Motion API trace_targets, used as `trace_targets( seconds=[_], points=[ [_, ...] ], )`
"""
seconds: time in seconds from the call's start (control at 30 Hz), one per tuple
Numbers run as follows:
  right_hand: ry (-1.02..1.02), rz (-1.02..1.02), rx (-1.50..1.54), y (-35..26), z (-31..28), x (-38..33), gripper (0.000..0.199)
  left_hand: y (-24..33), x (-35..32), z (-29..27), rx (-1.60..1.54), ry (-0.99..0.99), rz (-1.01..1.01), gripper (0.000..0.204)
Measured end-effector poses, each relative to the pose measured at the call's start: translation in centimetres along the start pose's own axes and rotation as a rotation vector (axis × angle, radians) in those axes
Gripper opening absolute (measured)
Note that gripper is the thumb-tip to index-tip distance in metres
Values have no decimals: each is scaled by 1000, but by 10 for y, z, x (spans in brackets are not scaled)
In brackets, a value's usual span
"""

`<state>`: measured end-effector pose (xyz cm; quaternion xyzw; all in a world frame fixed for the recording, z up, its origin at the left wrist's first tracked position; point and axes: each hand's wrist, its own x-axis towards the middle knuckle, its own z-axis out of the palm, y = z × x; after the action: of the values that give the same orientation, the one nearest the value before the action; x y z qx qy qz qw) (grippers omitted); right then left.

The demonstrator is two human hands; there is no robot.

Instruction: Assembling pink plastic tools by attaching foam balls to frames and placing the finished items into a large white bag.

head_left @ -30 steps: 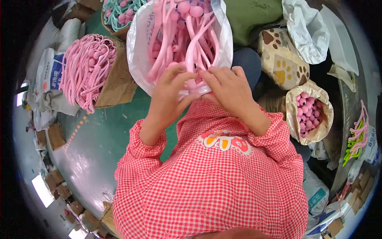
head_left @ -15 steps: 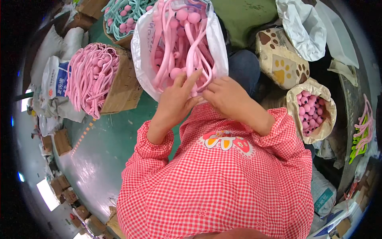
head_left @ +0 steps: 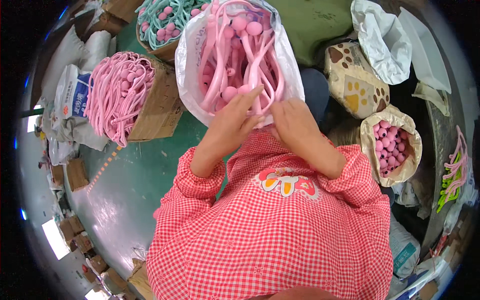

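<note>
A white plastic sack (head_left: 189,65) stands before me, full of glossy pink stretchy strands (head_left: 218,75) with pink balls (head_left: 239,23) among them. My left hand (head_left: 227,125) is over the sack's near edge. Its index finger lies stretched across the strands beside a pink ball, and its thumb is apart, pointing at my other hand. Close by on the right, my right hand (head_left: 297,125) has its fingers curled in at the near rim. Whatever lies inside those fingers is hidden, though a pink strand ends near them.
Left of the sack, a cardboard box (head_left: 155,105) overflows with pink strands; behind it, another box holds teal strands (head_left: 175,17) with pink balls. To the right are an open bag (head_left: 417,150) of pink balls and a paw-print cushion (head_left: 345,75). Pink and green strands (head_left: 455,172) lie far right.
The sack and both hands appear slightly further right as the view shifts. My right hand has turned, its fingers pointing more upward at the rim; my left hand keeps nearly the same pose.
</note>
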<state>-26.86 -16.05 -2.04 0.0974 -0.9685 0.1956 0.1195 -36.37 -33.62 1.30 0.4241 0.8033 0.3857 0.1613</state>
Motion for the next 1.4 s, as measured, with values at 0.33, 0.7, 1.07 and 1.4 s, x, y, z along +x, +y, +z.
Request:
trace_targets(
  seconds=[0.33, 0.7, 1.07, 1.4],
  points=[
    [53, -191, 66, -9, -33, -23, 18, 5, 5, 24, 97, 155, 32, 57],
    [-101, -249, -147, -4, -48, -9, 28, 12, -16, -17, 380, 136, 235, 52],
    [39, -352, -123, -9, -42, -2, 34, -8, -31, -47, 612, 165, 217, 32],
    [117, -207, -268, 21, -32, 91, 28, 0, -41, -69, 512, 73, 355, 22]
  ],
)
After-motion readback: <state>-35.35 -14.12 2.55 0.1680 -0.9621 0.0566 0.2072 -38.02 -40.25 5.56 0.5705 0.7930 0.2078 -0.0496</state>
